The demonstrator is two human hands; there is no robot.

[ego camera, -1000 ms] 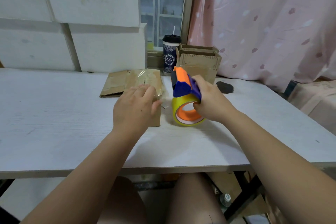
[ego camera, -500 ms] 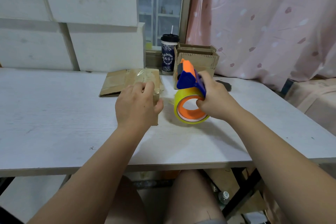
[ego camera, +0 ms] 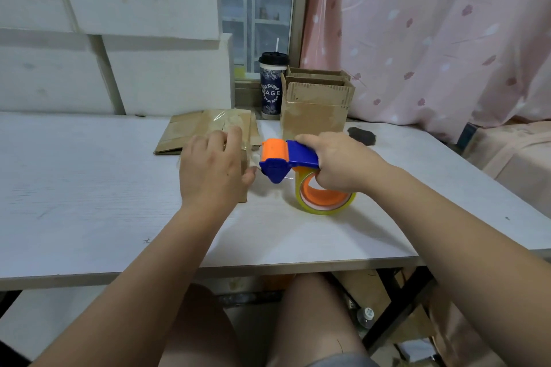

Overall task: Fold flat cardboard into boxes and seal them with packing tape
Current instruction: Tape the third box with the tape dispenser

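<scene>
My left hand (ego camera: 213, 170) lies palm down on a small brown cardboard box (ego camera: 245, 158) in the middle of the white table (ego camera: 89, 202), covering most of it. My right hand (ego camera: 337, 162) grips a blue and orange tape dispenser (ego camera: 286, 158) loaded with a roll of yellowish clear tape (ego camera: 325, 202). The dispenser's blue nose points left, close to the box's right side and my left thumb. A thin strip of clear tape seems to run from the nose toward the box.
A stack of flat cardboard pieces (ego camera: 190, 131) lies behind the box. Two open-topped cardboard boxes (ego camera: 316, 104) and a dark lidded cup with a straw (ego camera: 272, 83) stand at the back. A dark small object (ego camera: 362, 135) lies right of them. Pink curtain (ego camera: 432, 24) hangs at right.
My right hand has tipped the tape dispenser over so its nose now points left at the box instead of upward. My left hand has stayed on the box.
</scene>
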